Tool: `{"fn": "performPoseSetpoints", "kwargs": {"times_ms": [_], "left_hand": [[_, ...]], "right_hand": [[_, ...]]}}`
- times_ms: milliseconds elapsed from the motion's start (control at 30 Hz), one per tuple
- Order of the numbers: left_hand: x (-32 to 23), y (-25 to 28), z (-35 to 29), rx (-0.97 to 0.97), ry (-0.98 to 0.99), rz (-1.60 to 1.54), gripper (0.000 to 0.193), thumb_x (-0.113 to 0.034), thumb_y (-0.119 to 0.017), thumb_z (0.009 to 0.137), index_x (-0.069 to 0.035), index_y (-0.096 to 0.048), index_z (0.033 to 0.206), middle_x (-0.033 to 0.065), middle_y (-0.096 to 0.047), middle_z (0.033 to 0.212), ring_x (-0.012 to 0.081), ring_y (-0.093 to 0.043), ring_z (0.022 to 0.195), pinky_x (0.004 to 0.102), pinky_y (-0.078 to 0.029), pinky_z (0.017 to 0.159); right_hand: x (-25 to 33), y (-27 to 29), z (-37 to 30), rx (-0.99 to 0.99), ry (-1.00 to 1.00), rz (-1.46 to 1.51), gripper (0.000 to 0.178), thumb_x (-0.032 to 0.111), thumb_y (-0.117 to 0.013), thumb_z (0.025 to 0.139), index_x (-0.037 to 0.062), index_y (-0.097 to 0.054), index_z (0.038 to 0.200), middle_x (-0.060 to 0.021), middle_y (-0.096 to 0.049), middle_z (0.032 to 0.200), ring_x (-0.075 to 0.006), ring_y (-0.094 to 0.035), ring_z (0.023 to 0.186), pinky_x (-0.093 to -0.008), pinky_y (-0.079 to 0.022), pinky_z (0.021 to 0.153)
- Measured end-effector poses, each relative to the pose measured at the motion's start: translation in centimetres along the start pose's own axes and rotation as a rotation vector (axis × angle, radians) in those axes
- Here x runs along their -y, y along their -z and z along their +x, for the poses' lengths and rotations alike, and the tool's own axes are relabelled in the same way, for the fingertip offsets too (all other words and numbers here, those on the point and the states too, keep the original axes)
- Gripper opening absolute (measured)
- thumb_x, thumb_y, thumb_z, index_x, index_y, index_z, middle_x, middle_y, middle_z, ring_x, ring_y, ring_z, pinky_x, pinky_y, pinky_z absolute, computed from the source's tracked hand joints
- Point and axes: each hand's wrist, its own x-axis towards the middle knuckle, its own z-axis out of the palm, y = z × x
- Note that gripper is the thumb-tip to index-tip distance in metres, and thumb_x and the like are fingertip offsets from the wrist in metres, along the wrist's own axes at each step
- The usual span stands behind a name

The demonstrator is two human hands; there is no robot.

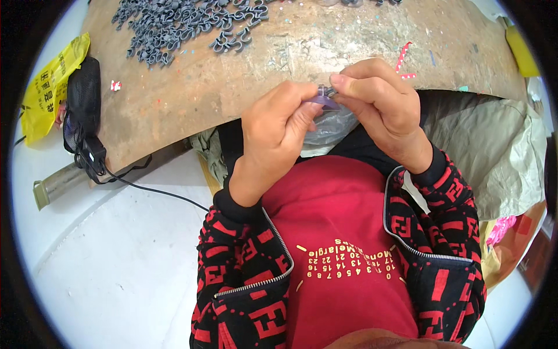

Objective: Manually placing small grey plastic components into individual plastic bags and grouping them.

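Just past the table's near edge, my two hands meet in front of my body. My left hand (273, 125) is closed, thumb and fingers pinching a translucent purple strip (326, 103). Opposite it, my right hand (383, 102) pinches a small grey piece (331, 91) that touches the strip's upper end. Fingertips cover most of that piece, so its full shape is hidden. A large pile of curved grey plastic clips (174, 26) lies on the far left of the table, away from both hands.
The worn wooden table (349, 52) curves across the top. A yellow bag (52, 87) and a black pouch (83, 96) with a cable hang at its left end. Red dotted ribbon scraps (402, 57) lie right. Below my hands is a clear plastic bag (331, 131); grey-green cloth (488, 154) drapes right.
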Motion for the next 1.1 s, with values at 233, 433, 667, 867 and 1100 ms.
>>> {"fn": "performPoseSetpoints", "kwargs": {"times_ms": [233,433,667,867,1100], "left_hand": [[-0.2,1.8,1.3,0.298,0.384,-0.408,0.012,-0.011,-0.06,0.092,0.0,-0.061,0.095,0.0021,-0.061,0.07,0.0065,-0.052,0.055,0.019,-0.041,0.051],[2.0,2.7,2.4,0.699,0.584,-1.094,0.013,-0.015,-0.059,0.093,-0.002,-0.06,0.094,0.0003,-0.059,0.068,0.002,-0.043,0.05,0.0161,-0.035,0.048],[1.8,2.4,4.3,0.302,-0.045,0.099,0.004,-0.005,-0.063,0.08,-0.005,-0.064,0.084,0.0066,-0.061,0.075,0.0201,-0.062,0.067,0.0301,-0.047,0.06],[3.5,1.9,5.1,0.202,-0.378,0.497,0.015,-0.001,-0.064,0.074,-0.007,-0.064,0.087,0.007,-0.059,0.084,0.0282,-0.06,0.076,0.0346,-0.048,0.063],[3.2,1.0,4.1,0.196,-0.326,0.366,0.03,-0.006,-0.07,0.069,-0.005,-0.061,0.097,0.012,-0.06,0.096,0.0305,-0.059,0.083,0.0372,-0.048,0.071]], "right_hand": [[-1.0,1.4,0.7,0.109,0.324,-0.076,0.029,-0.004,-0.071,0.071,-0.0019,-0.061,0.098,-0.0134,-0.061,0.089,-0.0224,-0.059,0.071,-0.0313,-0.048,0.062],[-1.2,1.6,2.0,0.139,0.682,-0.165,0.027,0.001,-0.071,0.067,-0.0017,-0.06,0.092,-0.0141,-0.061,0.09,-0.0236,-0.06,0.068,-0.0332,-0.05,0.062],[-3.1,1.0,-0.2,0.154,0.155,-0.131,0.034,0.001,-0.07,0.072,0.0049,-0.065,0.105,-0.0121,-0.064,0.098,-0.0266,-0.063,0.087,-0.0321,-0.051,0.073],[-4.5,-1.0,0.0,0.158,-0.047,-0.198,0.026,0.003,-0.069,0.074,0.0055,-0.064,0.099,-0.0089,-0.061,0.09,-0.0258,-0.06,0.084,-0.0331,-0.048,0.071],[-5.3,-1.4,0.0,0.169,-0.145,-0.148,0.022,0.003,-0.07,0.073,0.0041,-0.062,0.093,-0.0083,-0.056,0.081,-0.0255,-0.058,0.079,-0.0332,-0.047,0.069]]}}
